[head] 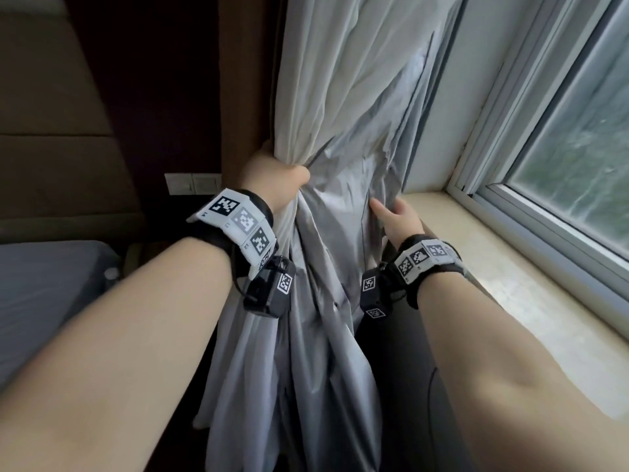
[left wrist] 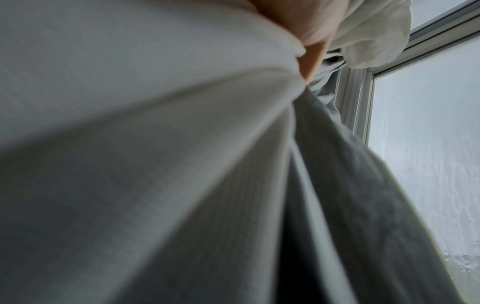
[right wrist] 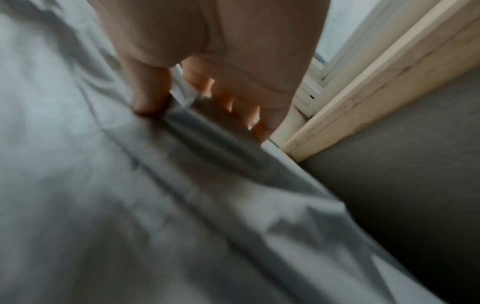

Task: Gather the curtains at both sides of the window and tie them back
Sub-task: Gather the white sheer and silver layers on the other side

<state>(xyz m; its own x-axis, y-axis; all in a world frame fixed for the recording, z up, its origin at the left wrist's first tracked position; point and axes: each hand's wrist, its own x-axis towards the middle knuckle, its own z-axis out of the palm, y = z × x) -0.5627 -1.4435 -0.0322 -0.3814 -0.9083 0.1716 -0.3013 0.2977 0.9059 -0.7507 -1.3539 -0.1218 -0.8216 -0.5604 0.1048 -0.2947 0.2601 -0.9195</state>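
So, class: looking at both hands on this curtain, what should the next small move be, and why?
Probably sweep the right hand leftward, carrying the loose curtain edge into the left hand's grip. The left hand already grips a bunch, while the right only pinches the edge near the windowsill, and fabric between them hangs ungathered.

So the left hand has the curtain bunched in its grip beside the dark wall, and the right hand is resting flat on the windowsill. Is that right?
Not quite. The right hand is not on the windowsill; it is on the curtain, thumb and fingers at a hanging fold, as the head and right wrist views show. The rest holds: the left hand has the curtain bunched in its grip beside the dark wall.
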